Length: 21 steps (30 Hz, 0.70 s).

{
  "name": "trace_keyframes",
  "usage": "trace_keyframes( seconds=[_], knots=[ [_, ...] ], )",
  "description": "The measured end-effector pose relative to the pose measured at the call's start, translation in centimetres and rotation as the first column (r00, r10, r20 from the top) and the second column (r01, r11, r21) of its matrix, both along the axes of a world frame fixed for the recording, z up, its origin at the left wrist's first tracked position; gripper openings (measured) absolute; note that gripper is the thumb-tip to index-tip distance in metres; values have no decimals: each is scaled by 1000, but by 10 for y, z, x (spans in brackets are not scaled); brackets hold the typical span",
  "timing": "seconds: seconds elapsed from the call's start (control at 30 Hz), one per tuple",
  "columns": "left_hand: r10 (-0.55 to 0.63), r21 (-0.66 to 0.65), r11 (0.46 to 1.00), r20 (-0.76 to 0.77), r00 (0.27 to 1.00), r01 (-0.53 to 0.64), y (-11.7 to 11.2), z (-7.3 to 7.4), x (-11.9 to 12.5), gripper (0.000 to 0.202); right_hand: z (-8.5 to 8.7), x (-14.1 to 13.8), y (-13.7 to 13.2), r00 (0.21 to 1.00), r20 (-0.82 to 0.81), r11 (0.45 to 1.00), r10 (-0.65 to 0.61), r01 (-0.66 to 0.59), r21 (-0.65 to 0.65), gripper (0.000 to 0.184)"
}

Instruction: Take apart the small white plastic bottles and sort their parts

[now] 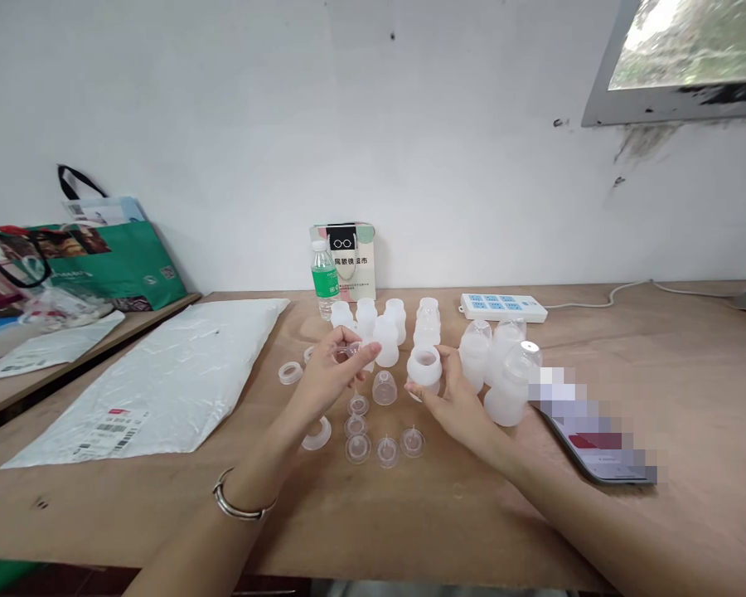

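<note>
My right hand (457, 398) is wrapped round a frosted, wide-necked baby bottle (423, 383), which stands upright with its round mouth uncovered. Pinched in the fingers of my left hand (329, 373) is a clear plastic piece (348, 350), partly hidden by the fingers. Between the hands a clear dome cap (385, 388) rests on the table. Nearer to me lie several clear discs, some with a thin stem, such as this clear disc (386, 451). A frosted ring (290, 372) lies left of my left hand, and a second, wider ring (317, 433) lies under my left wrist.
Several frosted bottles (386, 340) stand behind the hands, and capped bottles (506, 398) stand at right beside a phone (597, 439). Farther back are a power strip (503, 308), a water bottle (325, 282) and a paper bag (357, 261). A white mailer (180, 373) covers the left side.
</note>
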<state>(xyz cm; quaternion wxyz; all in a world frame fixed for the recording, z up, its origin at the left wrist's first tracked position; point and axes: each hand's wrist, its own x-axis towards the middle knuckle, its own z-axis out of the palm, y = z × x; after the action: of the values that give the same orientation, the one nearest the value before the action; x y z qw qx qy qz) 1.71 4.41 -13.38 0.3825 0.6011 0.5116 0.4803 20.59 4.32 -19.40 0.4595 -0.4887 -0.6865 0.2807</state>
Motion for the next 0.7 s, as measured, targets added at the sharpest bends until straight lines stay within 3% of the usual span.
trace_keyframes(
  seconds=[0.2, 0.33, 0.43, 0.5, 0.57, 0.63, 0.7],
  knots=[
    [-106, 50, 993, -69, 992, 110, 1, -4, 1, 41, -13, -3, 11, 997, -55, 996, 55, -58, -63, 43],
    [-126, 90, 986, -113, 986, 137, 0, -3, 0, 40, -8, 0, 1, 1000, -8, 996, 28, -29, -85, 66],
    [-132, 108, 983, -132, 983, 146, -2, -3, -1, 42, -1, 5, -18, 1000, 22, 999, -5, 4, 46, 81],
    [-135, 123, 981, -138, 981, 152, -4, -3, 1, 42, 3, 7, -31, 1000, -1, 981, -18, 18, 193, 78],
    [-158, 160, 971, -123, 980, 177, -8, -5, 5, 41, 9, 6, -40, 996, -86, 967, 18, 4, 255, 64],
    [-190, 230, 950, -112, 975, 212, -11, -8, 8, 42, 17, 3, -42, 968, -232, 986, 100, -66, 150, 49],
    [-221, 312, 915, -141, 965, 255, -14, -11, 10, 41, 24, -1, -36, 901, -393, 975, 181, -218, -51, 43]
  ],
)
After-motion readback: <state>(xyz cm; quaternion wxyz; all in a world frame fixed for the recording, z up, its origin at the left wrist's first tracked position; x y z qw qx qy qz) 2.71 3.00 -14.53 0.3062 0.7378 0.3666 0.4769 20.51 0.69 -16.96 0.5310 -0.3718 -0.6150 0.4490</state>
